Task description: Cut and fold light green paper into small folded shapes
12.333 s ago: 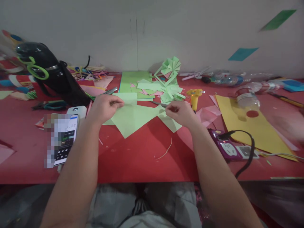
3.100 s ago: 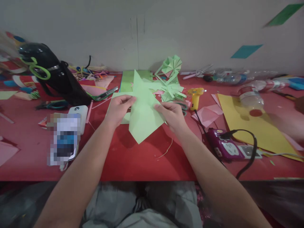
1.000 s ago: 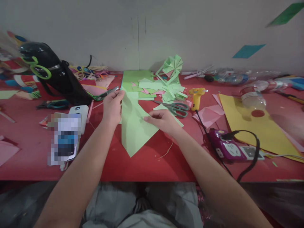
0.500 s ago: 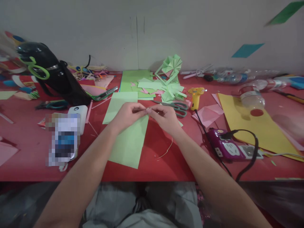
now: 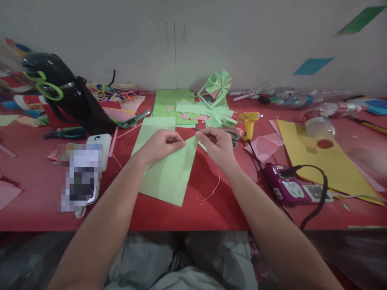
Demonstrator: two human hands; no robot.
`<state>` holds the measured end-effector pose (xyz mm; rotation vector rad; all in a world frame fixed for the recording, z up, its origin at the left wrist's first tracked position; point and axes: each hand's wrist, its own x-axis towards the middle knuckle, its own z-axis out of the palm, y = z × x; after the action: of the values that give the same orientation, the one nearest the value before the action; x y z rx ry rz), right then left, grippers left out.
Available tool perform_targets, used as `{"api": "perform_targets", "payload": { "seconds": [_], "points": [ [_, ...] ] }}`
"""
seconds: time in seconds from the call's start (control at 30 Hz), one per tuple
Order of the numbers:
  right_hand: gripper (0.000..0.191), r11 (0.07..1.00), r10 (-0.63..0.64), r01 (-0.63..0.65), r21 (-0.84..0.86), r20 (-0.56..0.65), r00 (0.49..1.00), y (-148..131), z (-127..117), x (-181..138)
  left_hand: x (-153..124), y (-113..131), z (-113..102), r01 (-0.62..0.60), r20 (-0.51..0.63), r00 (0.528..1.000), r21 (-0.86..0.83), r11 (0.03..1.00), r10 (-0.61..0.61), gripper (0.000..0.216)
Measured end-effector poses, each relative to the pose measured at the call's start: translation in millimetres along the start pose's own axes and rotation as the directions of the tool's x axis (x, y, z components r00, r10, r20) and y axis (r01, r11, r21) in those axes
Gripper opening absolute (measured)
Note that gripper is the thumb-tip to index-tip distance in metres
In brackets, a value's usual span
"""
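Note:
A light green sheet of paper (image 5: 167, 181) slants up from the red table in front of me, partly over another pale green sheet (image 5: 160, 124). My left hand (image 5: 161, 146) pinches its upper edge between thumb and fingers. At the sheet's upper right corner, my right hand (image 5: 217, 147) grips with thumb and forefinger. Just beyond my right hand lie scissors (image 5: 234, 137), their blades mostly hidden. A thin pale strip (image 5: 213, 191) curls on the table below that hand.
Folded green paper shapes (image 5: 219, 86) and scraps lie at the back. To the right are a yellow glue gun (image 5: 248, 124), a purple power strip (image 5: 287, 186) with cables, yellow paper (image 5: 326, 165) and plastic bottles. A phone (image 5: 83, 173) and black bottle holder (image 5: 84, 104) stand left.
My right hand has moved slightly right, away from the left, with the sheet's corner in its fingers. The green sheet has shifted right and its lower edge has risen a little.

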<state>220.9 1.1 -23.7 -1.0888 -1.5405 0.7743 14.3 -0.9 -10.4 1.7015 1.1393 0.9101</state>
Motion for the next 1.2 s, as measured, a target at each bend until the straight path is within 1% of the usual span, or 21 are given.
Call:
{"api": "perform_targets", "payload": {
  "seconds": [0.1,0.2,0.3,0.43,0.5,0.53,0.63,0.67,0.7,0.77,0.8,0.83,0.9,1.0,1.1,1.2],
  "points": [
    [0.018,0.996,0.050,-0.039,0.085,-0.131,0.990,6.1,-9.3,6.9,1.0,-4.4,-9.9,0.042,-0.011,0.999,0.019,0.999,-0.042,0.017],
    [0.018,0.990,0.076,-0.048,0.135,-0.209,0.975,10.3,-17.4,12.2,1.2,-9.8,-21.0,0.084,-0.017,0.996,0.046,0.995,-0.083,0.017],
    [0.017,0.985,0.106,-0.067,0.158,-0.255,0.961,11.4,-20.4,14.0,1.0,-13.2,-28.2,0.090,-0.033,0.996,0.098,0.991,-0.087,0.016],
    [0.012,0.992,0.100,-0.074,0.106,-0.268,0.958,14.2,-20.7,15.0,1.3,-18.5,-30.8,0.031,-0.087,0.996,0.168,0.985,-0.016,0.013],
    [0.006,0.996,0.070,-0.057,0.062,-0.234,0.970,16.2,-22.1,15.5,1.7,-23.5,-30.9,0.006,-0.083,0.997,0.212,0.977,0.011,0.014],
    [0.007,0.999,0.048,-0.042,0.030,-0.209,0.977,16.7,-23.0,15.4,1.8,-26.1,-31.0,0.004,-0.078,0.997,0.236,0.972,0.015,0.013],
    [0.030,0.990,-0.061,0.048,-0.134,-0.091,0.994,13.7,-24.5,11.7,0.6,-30.6,-30.8,0.020,-0.050,0.999,0.312,0.950,-0.004,0.013],
    [0.032,0.973,-0.111,0.104,-0.204,-0.025,0.993,11.3,-23.5,9.2,-0.5,-29.7,-30.2,0.023,-0.035,0.999,0.337,0.941,-0.011,0.014],
    [0.029,0.950,-0.161,0.171,-0.262,0.060,0.985,8.5,-21.5,6.2,-1.8,-27.3,-29.2,0.019,-0.011,1.000,0.362,0.932,-0.016,0.015],
    [0.020,0.891,-0.239,0.302,-0.340,0.215,0.947,3.1,-14.5,-0.3,-4.8,-18.6,-25.5,0.007,0.035,0.999,0.434,0.901,-0.025,0.017],
    [0.017,0.859,-0.258,0.353,-0.371,0.284,0.924,1.0,-9.9,-3.3,-6.3,-13.1,-22.9,-0.007,0.091,0.995,0.473,0.881,-0.040,0.017],
    [0.016,0.834,-0.257,0.374,-0.405,0.315,0.914,-0.4,-5.0,-6.0,-7.6,-7.6,-19.9,-0.024,0.110,0.993,0.506,0.862,-0.037,0.017],
    [0.015,0.792,-0.253,0.402,-0.459,0.353,0.901,-1.5,3.7,-9.6,-9.4,2.0,-13.6,-0.065,0.147,0.989,0.560,0.826,-0.022,0.019],
    [0.014,0.806,-0.218,0.394,-0.442,0.398,0.891,-0.8,9.9,-10.3,-10.2,8.8,-6.8,-0.129,0.157,0.987,0.602,0.788,0.041,0.022],
    [0.012,0.853,-0.200,0.359,-0.380,0.396,0.896,-0.1,6.4,-7.3,-9.5,7.8,-7.7,-0.125,0.115,0.991,0.626,0.769,0.067,0.022],
    [0.010,0.884,-0.154,0.292,-0.366,0.363,0.919,0.9,-3.6,-2.7,-8.1,3.6,-17.1,-0.079,0.038,0.997,0.636,0.768,0.071,0.019]
  ]
}}
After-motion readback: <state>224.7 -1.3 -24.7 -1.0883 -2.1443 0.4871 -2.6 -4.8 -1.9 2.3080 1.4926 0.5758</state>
